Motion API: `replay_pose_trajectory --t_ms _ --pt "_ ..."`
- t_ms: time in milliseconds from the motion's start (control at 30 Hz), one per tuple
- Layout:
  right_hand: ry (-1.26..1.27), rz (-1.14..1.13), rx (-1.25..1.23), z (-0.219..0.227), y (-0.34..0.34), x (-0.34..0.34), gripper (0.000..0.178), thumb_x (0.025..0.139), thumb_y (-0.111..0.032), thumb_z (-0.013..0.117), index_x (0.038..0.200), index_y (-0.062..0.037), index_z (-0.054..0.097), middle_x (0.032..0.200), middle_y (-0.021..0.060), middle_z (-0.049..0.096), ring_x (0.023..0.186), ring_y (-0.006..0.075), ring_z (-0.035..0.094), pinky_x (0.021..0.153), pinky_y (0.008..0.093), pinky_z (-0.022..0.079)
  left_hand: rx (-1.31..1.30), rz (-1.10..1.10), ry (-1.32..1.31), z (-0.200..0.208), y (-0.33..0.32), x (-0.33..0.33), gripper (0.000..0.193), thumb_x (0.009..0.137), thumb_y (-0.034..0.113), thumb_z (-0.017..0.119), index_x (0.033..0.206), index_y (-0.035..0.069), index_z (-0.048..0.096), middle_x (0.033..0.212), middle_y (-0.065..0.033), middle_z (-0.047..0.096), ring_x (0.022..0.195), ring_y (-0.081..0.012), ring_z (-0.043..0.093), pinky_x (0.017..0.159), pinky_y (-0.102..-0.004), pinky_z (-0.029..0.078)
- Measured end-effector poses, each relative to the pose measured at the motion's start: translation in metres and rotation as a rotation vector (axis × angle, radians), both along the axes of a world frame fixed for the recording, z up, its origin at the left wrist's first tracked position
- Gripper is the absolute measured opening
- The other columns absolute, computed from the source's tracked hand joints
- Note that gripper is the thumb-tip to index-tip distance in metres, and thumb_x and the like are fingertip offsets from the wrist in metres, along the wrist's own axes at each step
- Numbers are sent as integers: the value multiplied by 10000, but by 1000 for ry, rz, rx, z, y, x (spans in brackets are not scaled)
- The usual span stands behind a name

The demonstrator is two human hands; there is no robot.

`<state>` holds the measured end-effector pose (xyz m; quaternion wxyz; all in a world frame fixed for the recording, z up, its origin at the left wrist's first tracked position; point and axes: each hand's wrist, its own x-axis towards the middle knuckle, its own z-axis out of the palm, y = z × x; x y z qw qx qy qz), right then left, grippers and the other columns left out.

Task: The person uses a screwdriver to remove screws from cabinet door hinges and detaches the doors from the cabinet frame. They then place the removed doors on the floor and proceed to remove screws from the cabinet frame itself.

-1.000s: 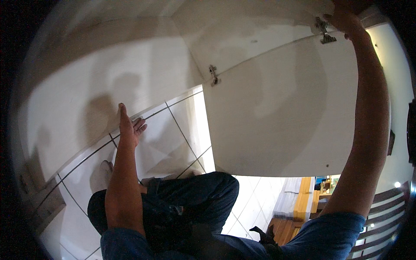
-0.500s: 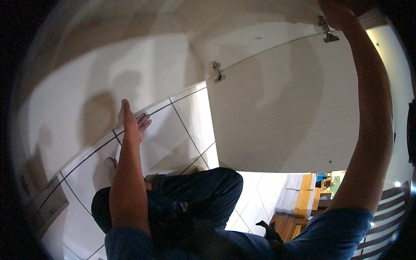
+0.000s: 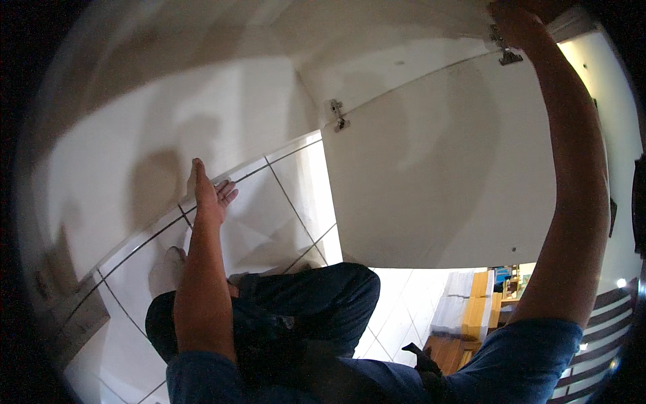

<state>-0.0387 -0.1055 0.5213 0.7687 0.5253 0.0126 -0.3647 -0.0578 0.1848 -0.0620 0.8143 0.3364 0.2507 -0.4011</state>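
My left hand (image 3: 214,195) is open at the low front edge of a pale cabinet panel (image 3: 101,168). Its thumb points up along the panel and its other fingers stretch out over the floor; whether they press on the edge I cannot tell. To the right hangs a pale cabinet door (image 3: 444,175), swung open, with one metal hinge (image 3: 339,116) near its inner corner and another metal hinge (image 3: 509,55) farther up. Close to that upper hinge is my right hand (image 3: 521,28), raised at the top right. Its fingers are dark and partly out of sight.
White floor tiles (image 3: 269,209) with dark joints lie below the cabinet. My bent knee (image 3: 343,289) in dark trousers is close under the door's lower edge. Wooden furniture (image 3: 474,303) stands beyond the door, and a dark slatted piece (image 3: 609,323) is at the right.
The view has shifted slightly. Both hands keep nearly the same places against the cabinet, and the door stands as it did.
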Motion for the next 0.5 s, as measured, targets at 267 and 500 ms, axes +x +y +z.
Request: replay_pose_trajectory --t_ms 267,500 --pt "-681 131 199 -3 42 -58 361 797 -245 718 1129 -120 649 1000 86 685 908 249 656 807 402 534 -31 -12 -22 -10 -13 -5 1165 734 819 500 1515 128 -20 1464 -327 221 1288 -426 399 1002 -508 411" --pt "-1345 734 903 -28 123 -239 308 888 -158 606 1182 -68 586 959 171 649 877 336 632 750 432 512 29 -174 -191 5 -11 -10 1078 800 744 506 1490 16 113 1463 -318 263 1275 -428 419 960 -504 451"
